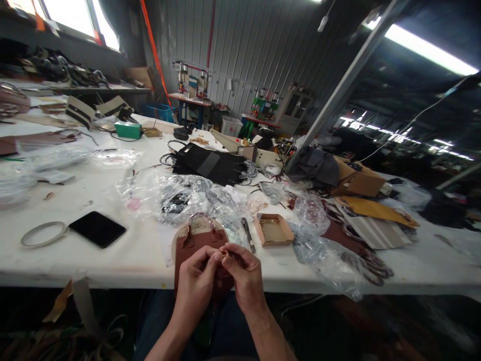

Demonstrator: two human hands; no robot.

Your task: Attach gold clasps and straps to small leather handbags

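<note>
My left hand [198,276] and my right hand [244,273] meet in front of me, thumbs and forefingers pinched together. Between the fingertips is a small shiny gold-coloured metal piece [225,253], too small to make out its kind. Below and behind the hands lies a reddish-brown bag panel [184,253] with a looped handle [201,216] at its top, hanging over the table's front edge. Part of the panel is hidden by my hands. A round pale disc [175,241] shows under it.
A small cardboard box [276,235] with little metal pieces stands to the right, beside a dark flat tool [248,234]. Clear plastic bags [195,195] lie behind. At left are a phone [97,228] and a roll of tape [43,234]. Black bag pieces [206,163] sit farther back.
</note>
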